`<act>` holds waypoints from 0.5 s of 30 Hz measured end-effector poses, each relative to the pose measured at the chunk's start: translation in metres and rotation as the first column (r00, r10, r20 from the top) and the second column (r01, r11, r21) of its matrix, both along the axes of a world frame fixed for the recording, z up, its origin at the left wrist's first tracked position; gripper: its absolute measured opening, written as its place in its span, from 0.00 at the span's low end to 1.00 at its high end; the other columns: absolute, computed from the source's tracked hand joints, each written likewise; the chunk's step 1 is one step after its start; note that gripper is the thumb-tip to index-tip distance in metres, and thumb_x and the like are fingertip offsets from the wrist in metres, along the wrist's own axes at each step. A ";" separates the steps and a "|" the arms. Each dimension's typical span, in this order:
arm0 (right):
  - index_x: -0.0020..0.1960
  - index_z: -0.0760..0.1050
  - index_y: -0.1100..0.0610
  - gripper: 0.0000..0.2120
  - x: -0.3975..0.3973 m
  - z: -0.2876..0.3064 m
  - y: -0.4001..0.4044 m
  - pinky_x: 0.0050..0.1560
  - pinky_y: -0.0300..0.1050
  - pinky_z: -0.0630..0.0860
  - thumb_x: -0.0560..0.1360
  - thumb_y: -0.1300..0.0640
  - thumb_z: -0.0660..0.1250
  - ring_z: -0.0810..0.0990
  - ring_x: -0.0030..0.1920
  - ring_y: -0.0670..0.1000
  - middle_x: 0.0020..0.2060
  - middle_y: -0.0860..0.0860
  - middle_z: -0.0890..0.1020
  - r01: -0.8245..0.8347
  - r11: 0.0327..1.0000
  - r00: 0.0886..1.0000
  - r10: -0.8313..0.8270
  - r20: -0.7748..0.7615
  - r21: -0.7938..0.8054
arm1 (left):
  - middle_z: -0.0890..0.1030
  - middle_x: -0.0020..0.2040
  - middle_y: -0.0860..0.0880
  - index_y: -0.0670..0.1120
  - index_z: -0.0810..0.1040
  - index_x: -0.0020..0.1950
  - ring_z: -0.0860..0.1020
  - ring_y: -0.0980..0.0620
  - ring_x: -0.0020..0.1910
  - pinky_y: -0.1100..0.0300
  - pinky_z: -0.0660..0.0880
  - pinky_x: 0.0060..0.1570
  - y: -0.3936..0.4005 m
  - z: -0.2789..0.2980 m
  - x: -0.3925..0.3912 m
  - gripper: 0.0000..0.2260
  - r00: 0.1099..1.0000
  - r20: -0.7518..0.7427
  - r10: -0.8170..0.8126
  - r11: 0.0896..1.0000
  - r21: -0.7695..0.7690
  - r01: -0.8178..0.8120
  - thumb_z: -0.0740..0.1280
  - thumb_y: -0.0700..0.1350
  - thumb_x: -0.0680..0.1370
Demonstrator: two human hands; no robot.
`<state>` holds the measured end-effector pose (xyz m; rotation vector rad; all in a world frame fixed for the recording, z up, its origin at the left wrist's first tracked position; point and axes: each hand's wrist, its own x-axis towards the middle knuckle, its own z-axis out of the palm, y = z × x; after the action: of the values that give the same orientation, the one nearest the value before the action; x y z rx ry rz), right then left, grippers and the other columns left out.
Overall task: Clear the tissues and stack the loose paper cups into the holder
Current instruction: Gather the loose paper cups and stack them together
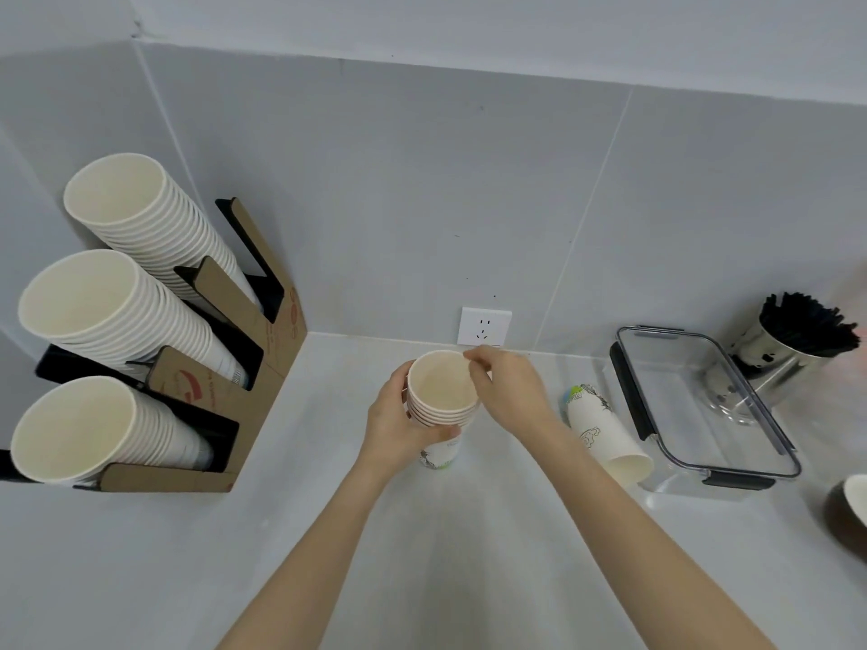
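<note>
My left hand (394,422) grips a short stack of nested paper cups (441,396), upright above the counter in the middle of the view. My right hand (506,387) touches the stack's far rim with its fingertips pinched together. One more printed paper cup (605,433) lies on its side to the right, mouth toward me. The cup holder (262,368), brown card with black dividers, stands at the left and carries three slanted rows of white cups (108,302). No tissues are in view.
A clear plastic box (703,405) with black latches sits right of the lying cup. Behind it stands a steel tin of black stirrers (793,340). A wall socket (484,327) is just beyond the hands. A dark round object (849,513) shows at the right edge.
</note>
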<state>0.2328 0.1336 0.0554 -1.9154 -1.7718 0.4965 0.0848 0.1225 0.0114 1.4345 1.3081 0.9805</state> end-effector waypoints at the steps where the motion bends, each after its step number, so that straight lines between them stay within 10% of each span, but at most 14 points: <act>1: 0.59 0.76 0.54 0.14 0.002 -0.002 -0.001 0.56 0.49 0.73 0.77 0.57 0.57 0.77 0.59 0.55 0.57 0.53 0.82 0.001 1.000 0.998 -0.001 -0.059 0.000 | 0.74 0.54 0.62 0.60 0.67 0.58 0.74 0.59 0.55 0.52 0.75 0.58 0.000 0.000 0.000 0.37 1.000 0.003 0.002 1.000 -0.001 -0.002 0.80 0.42 0.55; 8: 0.66 0.67 0.55 0.18 0.044 -0.004 -0.017 0.58 0.41 0.65 0.77 0.62 0.55 0.72 0.63 0.54 0.63 0.55 0.76 -0.081 0.986 0.952 0.034 -0.303 -0.144 | 0.74 0.52 0.63 0.57 0.68 0.58 0.73 0.56 0.55 0.52 0.74 0.59 -0.004 0.006 0.010 0.37 1.000 0.016 0.000 1.000 0.007 0.000 0.79 0.38 0.56; 15: 0.65 0.70 0.56 0.24 0.121 -0.034 -0.044 0.67 0.50 0.64 0.70 0.69 0.59 0.65 0.69 0.57 0.66 0.56 0.73 0.081 0.957 0.980 -0.025 0.197 -0.280 | 0.75 0.55 0.58 0.54 0.68 0.61 0.73 0.55 0.57 0.55 0.73 0.60 -0.022 0.004 0.039 0.37 0.997 0.051 -0.060 0.998 -0.010 0.061 0.79 0.37 0.57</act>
<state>0.3543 0.0900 0.0214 -2.2727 -1.8430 0.5950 0.1240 0.1009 0.0155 1.4231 1.2246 0.9619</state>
